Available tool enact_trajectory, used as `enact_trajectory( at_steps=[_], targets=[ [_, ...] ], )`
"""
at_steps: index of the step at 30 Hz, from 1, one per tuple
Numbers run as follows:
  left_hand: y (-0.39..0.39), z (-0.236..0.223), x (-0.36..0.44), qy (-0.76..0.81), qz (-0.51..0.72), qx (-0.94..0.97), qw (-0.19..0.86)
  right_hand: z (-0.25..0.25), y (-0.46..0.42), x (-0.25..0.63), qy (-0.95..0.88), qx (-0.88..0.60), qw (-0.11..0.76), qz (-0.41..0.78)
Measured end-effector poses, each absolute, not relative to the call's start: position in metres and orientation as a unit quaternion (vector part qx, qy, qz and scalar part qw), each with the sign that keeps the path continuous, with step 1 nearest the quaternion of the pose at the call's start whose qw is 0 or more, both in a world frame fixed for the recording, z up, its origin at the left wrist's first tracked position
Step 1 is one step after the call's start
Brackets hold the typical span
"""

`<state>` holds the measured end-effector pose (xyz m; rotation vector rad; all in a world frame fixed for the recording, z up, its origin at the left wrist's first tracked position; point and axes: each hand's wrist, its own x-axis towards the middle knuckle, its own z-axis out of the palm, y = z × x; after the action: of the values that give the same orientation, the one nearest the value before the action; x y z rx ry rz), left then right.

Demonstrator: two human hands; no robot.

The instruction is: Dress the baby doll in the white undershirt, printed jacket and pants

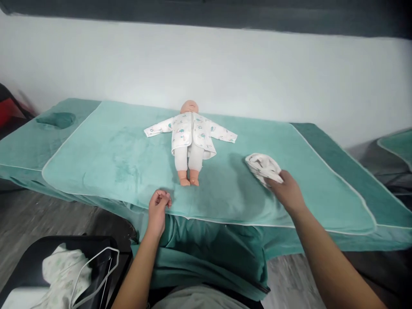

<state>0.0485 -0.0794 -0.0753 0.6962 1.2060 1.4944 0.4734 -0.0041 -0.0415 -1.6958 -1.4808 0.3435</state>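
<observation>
Head view: a green mat [128, 169] is covering the middle of a padded bed [80, 108], its pale piped edge running along the near side, with a white wall [206, 64] rising behind
Doll: the doll [192, 139] is lying face up near the mat's middle, head toward the wall, feet pointing to the near edge, both sleeves of its printed jacket [182, 132] spreading outward
Right hand: the right hand [286, 189] is pinching the near right side of a bunched white cloth [262, 166] between thumb and fingers
Cloth: it is sitting right of the doll's legs, well apart from them, a shadow falling on the mat to its left
Left hand: the left hand [159, 206] is hovering or resting at the near edge, left of the doll's feet, fingers curling loosely toward the thumb; whether the tips are meeting, I cannot tell
Open room: bare mat is stretching left of the doll, between the doll and the cloth, and beyond the right hand toward the right edge
Chair: a black chair [28, 253] is holding a crumpled printed garment [66, 266] below left
</observation>
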Motion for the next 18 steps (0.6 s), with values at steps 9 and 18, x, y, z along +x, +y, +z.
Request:
enact_trajectory(
  at_steps=[9, 18],
  targets=[
    [-0.09, -0.014, 0.074, 0.451, 0.57, 0.479, 0.492, 0.051, -0.036, 0.302, -0.776, -0.419, 0.346, 0.32],
    [-0.025, 0.047, 0.052, 0.471, 0.656, 0.426, 0.408, 0.089, 0.002, 0.262, -0.868, -0.31, 0.337, 0.193]
  ],
)
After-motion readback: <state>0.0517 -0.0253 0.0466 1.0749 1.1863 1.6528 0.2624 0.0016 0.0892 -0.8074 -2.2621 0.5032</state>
